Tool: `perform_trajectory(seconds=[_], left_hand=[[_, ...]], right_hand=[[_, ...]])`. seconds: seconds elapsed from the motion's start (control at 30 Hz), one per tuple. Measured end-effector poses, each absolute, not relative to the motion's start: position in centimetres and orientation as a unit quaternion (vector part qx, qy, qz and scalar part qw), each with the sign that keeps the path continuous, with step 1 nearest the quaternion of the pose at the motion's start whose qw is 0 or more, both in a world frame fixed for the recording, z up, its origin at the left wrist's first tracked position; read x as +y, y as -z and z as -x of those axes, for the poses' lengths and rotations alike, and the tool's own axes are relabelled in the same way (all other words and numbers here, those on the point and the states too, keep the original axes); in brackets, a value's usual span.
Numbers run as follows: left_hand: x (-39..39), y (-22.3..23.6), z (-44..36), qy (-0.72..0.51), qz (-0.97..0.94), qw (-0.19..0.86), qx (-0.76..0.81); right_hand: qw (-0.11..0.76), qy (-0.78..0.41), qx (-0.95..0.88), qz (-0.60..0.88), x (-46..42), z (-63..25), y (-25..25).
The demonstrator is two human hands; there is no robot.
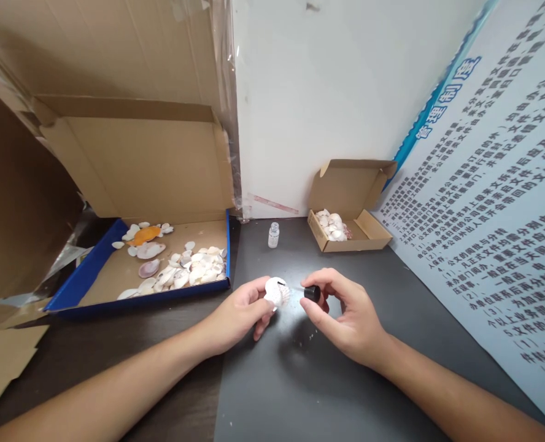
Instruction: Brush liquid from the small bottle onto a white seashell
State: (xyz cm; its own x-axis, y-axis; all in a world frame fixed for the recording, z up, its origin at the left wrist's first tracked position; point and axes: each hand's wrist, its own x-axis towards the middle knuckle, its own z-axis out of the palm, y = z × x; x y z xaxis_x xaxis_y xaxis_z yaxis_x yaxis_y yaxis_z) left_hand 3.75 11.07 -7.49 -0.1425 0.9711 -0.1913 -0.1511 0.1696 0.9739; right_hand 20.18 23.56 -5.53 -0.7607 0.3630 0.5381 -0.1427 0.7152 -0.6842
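Between the thumb and fingers of my left hand is a white seashell, held up over the dark table. My right hand is closed on the black cap of a brush applicator. Its thin stem points left, and the dark tip lies at the shell's surface; I cannot tell if it presses on it. Behind both hands a small clear glass bottle with a label stands upright, its mouth uncapped.
At the left lies an open blue-edged cardboard box with many shells and one orange piece. A smaller open cardboard box at the back right holds white shells. A white panel and a printed poster border the dark tabletop.
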Motion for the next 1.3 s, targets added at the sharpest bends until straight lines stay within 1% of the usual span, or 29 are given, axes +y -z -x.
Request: perform_trajectory(seconds=[0.17, 0.4, 0.6, 0.67, 0.73, 0.8, 0.87, 0.93, 1.03, 1.1, 1.2, 1.3], left_hand=[[11.03, 7.47, -3.71, -0.525, -0.378, 0.537, 0.542], [11.06, 7.64, -3.73, -0.527, -0.380, 0.537, 0.538], [10.97, 7.66, -3.68, -0.520, -0.382, 0.533, 0.547], [10.96, 7.62, -3.70, -0.522, -0.383, 0.532, 0.545], [10.96, 7.56, -3.73, -0.524, -0.383, 0.534, 0.542], [10.97, 7.51, -3.75, -0.525, -0.382, 0.536, 0.540], [10.98, 7.50, -3.76, -0.524, -0.381, 0.535, 0.542], [10.99, 7.53, -3.75, -0.524, -0.381, 0.533, 0.545], [11.02, 7.60, -3.74, -0.525, -0.385, 0.533, 0.541], [11.05, 7.62, -3.74, -0.526, -0.388, 0.533, 0.538], [11.06, 7.60, -3.74, -0.525, -0.388, 0.534, 0.538], [11.04, 7.49, -3.75, -0.523, -0.384, 0.537, 0.539]], right_hand=[[0.338, -0.384, -0.857, 0.068, 23.44, -20.32, 5.40], [0.307, -0.445, -0.839, 0.064, 23.65, -20.26, 5.68], [0.345, -0.394, -0.841, 0.136, 23.80, -19.97, 5.69], [0.330, -0.426, -0.835, 0.116, 23.81, -19.99, 5.62], [0.293, -0.469, -0.828, 0.092, 23.83, -19.96, 5.60], [0.273, -0.481, -0.826, 0.108, 23.87, -19.85, 5.63], [0.300, -0.455, -0.826, 0.147, 23.91, -19.74, 5.68], [0.324, -0.440, -0.823, 0.154, 23.91, -19.73, 5.67], [0.295, -0.482, -0.818, 0.106, 23.77, -19.83, 5.57], [0.271, -0.498, -0.818, 0.100, 23.68, -19.86, 5.56], [0.297, -0.462, -0.824, 0.141, 23.66, -19.84, 5.68], [0.311, -0.450, -0.827, 0.129, 23.71, -19.90, 5.78]])
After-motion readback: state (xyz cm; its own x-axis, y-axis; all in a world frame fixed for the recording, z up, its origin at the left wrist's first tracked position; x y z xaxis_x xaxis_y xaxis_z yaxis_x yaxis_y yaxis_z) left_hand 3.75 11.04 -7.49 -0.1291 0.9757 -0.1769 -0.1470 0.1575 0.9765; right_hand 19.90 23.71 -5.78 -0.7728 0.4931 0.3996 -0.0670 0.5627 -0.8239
